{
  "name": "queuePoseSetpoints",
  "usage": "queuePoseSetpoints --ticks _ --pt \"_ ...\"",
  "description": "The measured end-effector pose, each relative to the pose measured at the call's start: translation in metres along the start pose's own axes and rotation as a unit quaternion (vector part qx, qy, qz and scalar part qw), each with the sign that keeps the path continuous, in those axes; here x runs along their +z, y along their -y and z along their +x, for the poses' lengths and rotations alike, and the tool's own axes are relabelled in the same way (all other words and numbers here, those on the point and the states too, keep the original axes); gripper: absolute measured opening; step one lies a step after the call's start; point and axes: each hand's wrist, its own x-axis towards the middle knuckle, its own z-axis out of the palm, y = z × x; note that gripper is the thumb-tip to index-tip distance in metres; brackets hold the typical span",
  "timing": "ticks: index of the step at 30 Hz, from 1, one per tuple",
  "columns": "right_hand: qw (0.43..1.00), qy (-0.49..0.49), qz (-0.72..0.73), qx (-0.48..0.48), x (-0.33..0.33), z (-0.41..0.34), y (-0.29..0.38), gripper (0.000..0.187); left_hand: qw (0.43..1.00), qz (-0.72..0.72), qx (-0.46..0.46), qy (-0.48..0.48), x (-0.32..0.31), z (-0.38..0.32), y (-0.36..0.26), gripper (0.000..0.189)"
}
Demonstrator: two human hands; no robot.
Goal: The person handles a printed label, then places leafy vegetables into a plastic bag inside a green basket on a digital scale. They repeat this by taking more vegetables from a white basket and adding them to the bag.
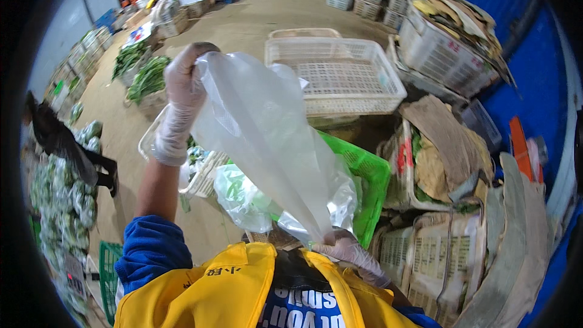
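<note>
Stretched between both hands is a large translucent plastic bag (pixel 268 127). My left hand (pixel 184 82), in a thin pale glove, is raised far forward and grips one upper corner. Close to my chest, my right hand (pixel 348 253), gloved too, pinches the gathered lower end. Under the bag stands a bright green plastic crate (pixel 369 177), mostly hidden by it. More crumpled clear plastic (pixel 239 196) bulges over the crate's left side; its contents are hard to make out.
Ahead lies a white perforated crate (pixel 337 68). Crates with cloth covers (pixel 446 146) stand on my right by a blue wall (pixel 514 64). To the left are leafy greens (pixel 148 79), bagged vegetables (pixel 63 205) and a person (pixel 68 141) on the concrete floor (pixel 123 146).
</note>
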Motion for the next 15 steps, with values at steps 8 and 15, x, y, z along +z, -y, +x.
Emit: queuePoseSetpoints --ticks 8,15 --pt "0.954 -0.225 -0.176 0.088 -0.053 0.041 -0.101 0.049 0.959 0.264 0.028 -0.094 -0.224 -0.037 0.014 0.018" --pt "0.908 -0.058 -0.37 0.188 -0.07 0.066 -0.076 0.05 0.863 0.332 -0.253 -0.286 -0.35 -0.128 -0.033 0.029"
